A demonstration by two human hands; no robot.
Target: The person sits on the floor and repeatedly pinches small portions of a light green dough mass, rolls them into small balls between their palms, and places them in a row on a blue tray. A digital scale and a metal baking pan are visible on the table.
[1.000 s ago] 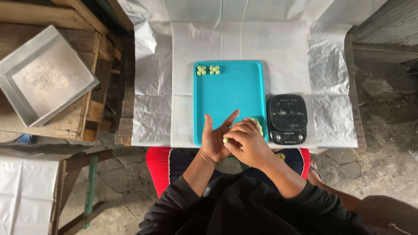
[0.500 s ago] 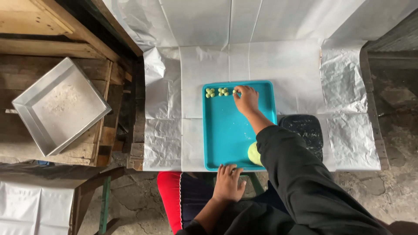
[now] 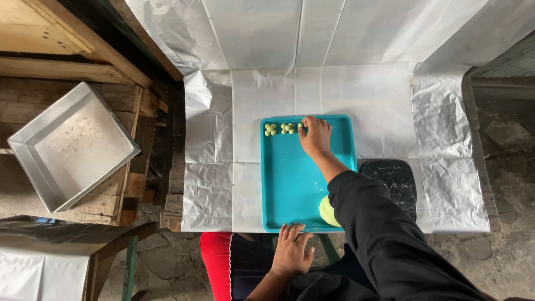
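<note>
Head view shows right hand [image 3: 316, 135] pinching a small dough ball [image 3: 301, 126], left hand [image 3: 291, 252] empty, open; pressing carelessly could squash the neighbouring balls [image 3: 287, 128].

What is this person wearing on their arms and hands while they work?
Both hands are bare: no gloves, rings or watch show. The right hand comes out of a long, loose black sleeve that ends just above the wrist. The left hand and the forearm behind it are uncovered, as far as the head view shows.
</note>
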